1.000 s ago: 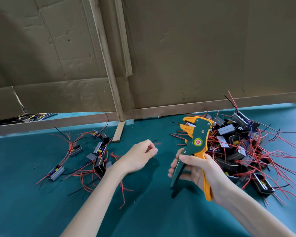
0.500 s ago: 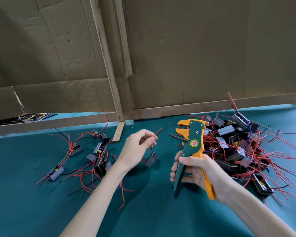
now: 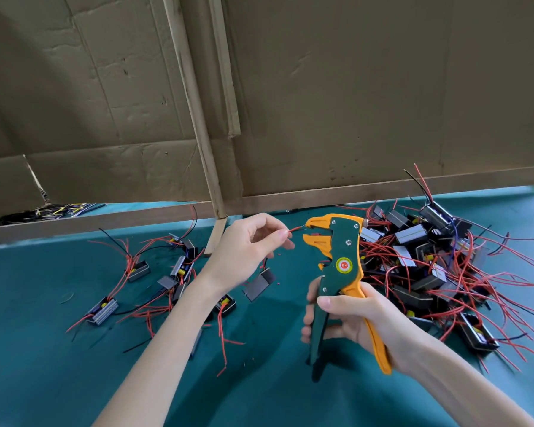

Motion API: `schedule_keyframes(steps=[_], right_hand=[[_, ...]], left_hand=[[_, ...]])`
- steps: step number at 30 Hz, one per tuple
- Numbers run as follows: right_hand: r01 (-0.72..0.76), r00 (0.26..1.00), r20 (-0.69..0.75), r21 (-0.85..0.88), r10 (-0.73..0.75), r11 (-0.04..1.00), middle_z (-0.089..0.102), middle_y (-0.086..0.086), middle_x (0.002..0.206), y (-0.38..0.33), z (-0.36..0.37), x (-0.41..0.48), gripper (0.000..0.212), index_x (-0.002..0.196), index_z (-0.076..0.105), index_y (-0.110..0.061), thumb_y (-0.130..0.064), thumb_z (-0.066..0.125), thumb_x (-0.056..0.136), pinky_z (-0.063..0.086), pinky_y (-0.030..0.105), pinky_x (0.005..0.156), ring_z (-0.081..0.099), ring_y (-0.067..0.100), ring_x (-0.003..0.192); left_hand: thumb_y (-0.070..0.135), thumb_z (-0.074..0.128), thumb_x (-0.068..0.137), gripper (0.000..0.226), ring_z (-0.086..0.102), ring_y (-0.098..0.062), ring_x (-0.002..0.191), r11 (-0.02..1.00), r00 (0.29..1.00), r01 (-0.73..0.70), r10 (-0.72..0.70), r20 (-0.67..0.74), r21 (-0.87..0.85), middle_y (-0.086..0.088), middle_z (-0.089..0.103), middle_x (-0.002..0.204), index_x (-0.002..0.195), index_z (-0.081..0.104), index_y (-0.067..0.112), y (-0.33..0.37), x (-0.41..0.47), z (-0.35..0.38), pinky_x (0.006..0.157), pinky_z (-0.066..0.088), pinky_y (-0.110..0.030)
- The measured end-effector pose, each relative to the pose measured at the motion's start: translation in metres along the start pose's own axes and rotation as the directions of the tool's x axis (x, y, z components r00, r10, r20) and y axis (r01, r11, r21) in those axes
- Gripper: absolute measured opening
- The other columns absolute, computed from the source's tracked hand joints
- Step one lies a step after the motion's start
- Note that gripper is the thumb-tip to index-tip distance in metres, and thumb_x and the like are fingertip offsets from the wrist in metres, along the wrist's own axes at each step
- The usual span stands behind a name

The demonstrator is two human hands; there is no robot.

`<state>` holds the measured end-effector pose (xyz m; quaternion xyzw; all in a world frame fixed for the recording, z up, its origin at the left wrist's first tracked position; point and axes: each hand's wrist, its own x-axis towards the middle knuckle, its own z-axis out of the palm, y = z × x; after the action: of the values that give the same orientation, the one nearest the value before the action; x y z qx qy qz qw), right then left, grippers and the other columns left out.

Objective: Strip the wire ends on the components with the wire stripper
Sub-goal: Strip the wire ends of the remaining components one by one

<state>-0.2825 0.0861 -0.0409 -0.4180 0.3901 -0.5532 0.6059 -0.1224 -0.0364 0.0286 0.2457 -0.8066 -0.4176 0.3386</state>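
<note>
My right hand grips the handles of an orange and green wire stripper, held upright above the green table. My left hand pinches a red wire between thumb and forefinger, and the wire's tip sits in the stripper's jaws. A small grey component hangs from that wire just under my left hand. A big heap of black and grey components with red wires lies to the right of the stripper.
A smaller scatter of components with red and black wires lies at the left. Cardboard walls with wooden battens close off the back. More wired parts show beyond the far left edge.
My left hand lifted the component off the table and brought its red wire rightward into the jaws. The stripper moved slightly left and upright to meet it.
</note>
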Motion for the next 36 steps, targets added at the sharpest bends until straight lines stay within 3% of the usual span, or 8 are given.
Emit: schedule_keyframes(steps=[4, 7, 9, 14, 16, 21, 32, 36], right_hand=[[0.014, 0.999, 0.038, 0.008, -0.015, 1.0, 0.066, 0.023, 0.086, 0.0, 0.001, 0.0, 0.034, 0.096, 0.068, -0.006, -0.025, 0.083, 0.072, 0.054, 0.052, 0.08, 0.066, 0.043, 0.082], [0.021, 0.999, 0.046, 0.011, -0.022, 1.0, 0.065, 0.025, 0.087, 0.0, 0.0, -0.001, 0.035, 0.098, 0.067, -0.004, -0.022, 0.083, 0.073, 0.053, 0.054, 0.081, 0.065, 0.044, 0.083], [0.026, 0.998, 0.051, 0.006, -0.027, 1.0, 0.065, 0.025, 0.087, 0.0, 0.0, -0.002, 0.035, 0.098, 0.066, -0.004, -0.022, 0.083, 0.073, 0.053, 0.054, 0.081, 0.065, 0.045, 0.082], [0.027, 0.998, 0.056, 0.019, -0.028, 0.999, 0.064, 0.026, 0.085, -0.001, 0.003, -0.002, 0.033, 0.097, 0.066, -0.003, -0.02, 0.082, 0.072, 0.053, 0.053, 0.08, 0.065, 0.043, 0.082], [0.025, 0.998, 0.054, 0.026, -0.027, 0.999, 0.065, 0.025, 0.084, -0.002, 0.005, -0.002, 0.028, 0.094, 0.068, -0.004, -0.016, 0.079, 0.072, 0.054, 0.052, 0.078, 0.065, 0.042, 0.08], [0.022, 0.997, 0.069, 0.034, -0.025, 0.999, 0.064, 0.026, 0.083, -0.003, 0.008, -0.004, 0.022, 0.092, 0.067, -0.003, -0.012, 0.074, 0.073, 0.054, 0.051, 0.077, 0.065, 0.042, 0.078], [0.037, 0.994, 0.102, 0.007, -0.037, 0.999, 0.065, 0.025, 0.082, -0.003, 0.01, -0.006, 0.021, 0.092, 0.067, -0.004, -0.014, 0.074, 0.074, 0.054, 0.051, 0.076, 0.065, 0.043, 0.077], [0.044, 0.994, 0.103, 0.003, -0.044, 0.999, 0.064, 0.026, 0.082, -0.003, 0.01, -0.006, 0.021, 0.091, 0.066, -0.004, -0.013, 0.074, 0.074, 0.054, 0.051, 0.076, 0.065, 0.042, 0.076]], left_hand=[[0.014, 0.053, 0.098, 0.011, 0.051, -0.003, 0.057, 1.0, 0.997, 0.016, -0.015, 0.072, -0.011, -0.003, 0.076, 0.082, 0.091, 0.06, 0.009, 0.009, -0.002, -0.005, 0.059, 0.042, -0.014], [0.019, 0.051, 0.099, 0.012, 0.031, -0.031, 0.057, 1.0, 0.996, 0.023, -0.024, 0.087, 0.009, -0.002, 0.074, 0.074, 0.092, 0.058, 0.013, 0.011, -0.003, -0.008, 0.054, 0.032, -0.03], [0.02, 0.05, 0.099, 0.012, 0.022, -0.032, 0.056, 1.0, 0.996, 0.017, -0.018, 0.091, 0.01, -0.002, 0.073, 0.071, 0.092, 0.057, 0.015, 0.011, -0.004, -0.009, 0.052, 0.025, -0.036], [0.023, 0.052, 0.099, 0.013, 0.032, -0.045, 0.059, 1.0, 0.994, 0.015, -0.017, 0.105, 0.02, -0.002, 0.07, 0.066, 0.089, 0.059, 0.019, 0.011, -0.003, -0.013, 0.058, 0.033, -0.05], [0.021, 0.053, 0.098, 0.015, 0.034, -0.04, 0.06, 0.999, 0.994, 0.022, -0.025, 0.103, 0.025, -0.001, 0.067, 0.063, 0.086, 0.061, 0.02, 0.009, -0.003, -0.016, 0.061, 0.035, -0.041], [0.015, 0.053, 0.098, 0.016, 0.049, 0.0, 0.057, 1.0, 0.988, 0.016, -0.014, 0.155, -0.01, 0.002, 0.062, 0.06, 0.083, 0.06, 0.017, 0.012, -0.005, -0.017, 0.066, 0.039, -0.009], [0.037, 0.061, 0.087, 0.014, 0.046, -0.04, 0.063, 1.0, 0.986, -0.007, 0.01, 0.165, -0.017, 0.0, 0.064, 0.059, 0.081, 0.068, 0.026, 0.009, -0.002, -0.014, 0.069, 0.034, -0.04], [0.036, 0.062, 0.087, 0.014, 0.05, -0.018, 0.062, 1.0, 0.987, -0.014, 0.013, 0.162, 0.002, 0.001, 0.062, 0.058, 0.08, 0.068, 0.025, 0.009, -0.003, -0.015, 0.07, 0.036, -0.033]])
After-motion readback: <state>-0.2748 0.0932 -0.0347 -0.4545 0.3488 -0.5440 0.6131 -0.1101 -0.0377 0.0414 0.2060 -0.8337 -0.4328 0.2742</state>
